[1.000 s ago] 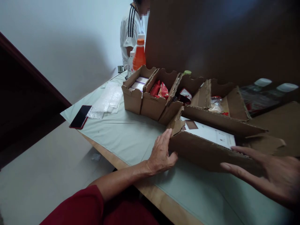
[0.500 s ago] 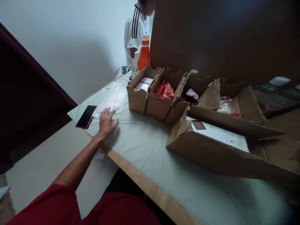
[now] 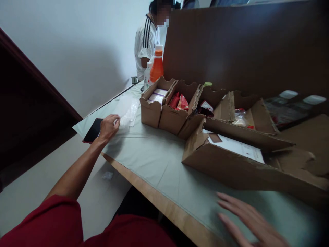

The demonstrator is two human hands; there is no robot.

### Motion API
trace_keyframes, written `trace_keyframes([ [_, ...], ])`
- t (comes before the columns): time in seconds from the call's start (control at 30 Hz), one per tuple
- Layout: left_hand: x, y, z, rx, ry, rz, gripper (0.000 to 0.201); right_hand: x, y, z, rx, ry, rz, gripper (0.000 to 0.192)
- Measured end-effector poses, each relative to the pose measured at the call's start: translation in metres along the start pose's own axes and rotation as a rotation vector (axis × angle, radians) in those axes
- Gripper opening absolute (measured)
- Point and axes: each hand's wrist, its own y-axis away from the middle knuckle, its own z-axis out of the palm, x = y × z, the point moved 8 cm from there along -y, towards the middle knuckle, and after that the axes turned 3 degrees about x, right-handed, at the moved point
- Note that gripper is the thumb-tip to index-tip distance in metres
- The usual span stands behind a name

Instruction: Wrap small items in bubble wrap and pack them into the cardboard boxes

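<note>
The left hand is stretched out to the far corner of the table, fingers curled and pinching the near edge of the bubble wrap, which lies flat just beside the dark phone. The right hand hovers open, fingers spread and holding nothing, over the cloth in front of the big cardboard box.

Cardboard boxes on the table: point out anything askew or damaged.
The nearest cardboard box sits skewed to the row of small boxes behind it, flaps splayed, edges ragged. The phone overhangs the table's corner.
</note>
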Motion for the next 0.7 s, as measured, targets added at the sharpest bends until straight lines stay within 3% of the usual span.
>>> trace_keyframes([
  [0.1,0.05,0.029,-0.004,-0.005,0.12,0.111,0.019,-0.034,-0.023,0.067,-0.222,-0.254,0.147,0.03],
  [0.23,0.127,0.097,0.015,-0.063,0.3,0.233,0.018,-0.045,-0.048,0.13,-0.264,-0.766,0.496,0.061],
  [0.33,0.177,0.155,0.033,-0.134,0.44,0.261,0.019,-0.048,-0.049,0.153,-0.225,-1.121,0.636,0.073],
  [0.43,0.205,0.195,0.04,-0.273,0.673,0.239,0.025,-0.044,-0.043,0.156,-0.11,-1.224,0.685,0.079],
  [0.5,0.197,0.202,0.032,-0.301,0.739,0.183,0.024,-0.037,-0.04,0.15,-0.014,-1.137,0.706,0.068],
  [0.57,0.162,0.198,0.023,-0.288,0.757,-0.013,0.011,-0.034,-0.04,0.14,0.03,-1.008,0.678,0.049],
  [0.63,0.113,0.198,0.023,-0.328,0.849,-0.382,0.013,-0.04,-0.041,0.129,0.022,-0.93,0.599,0.036],
  [0.7,0.079,0.216,0.033,-0.453,1.031,-0.783,0.033,-0.049,-0.036,0.118,-0.015,-0.912,0.531,0.03],
])
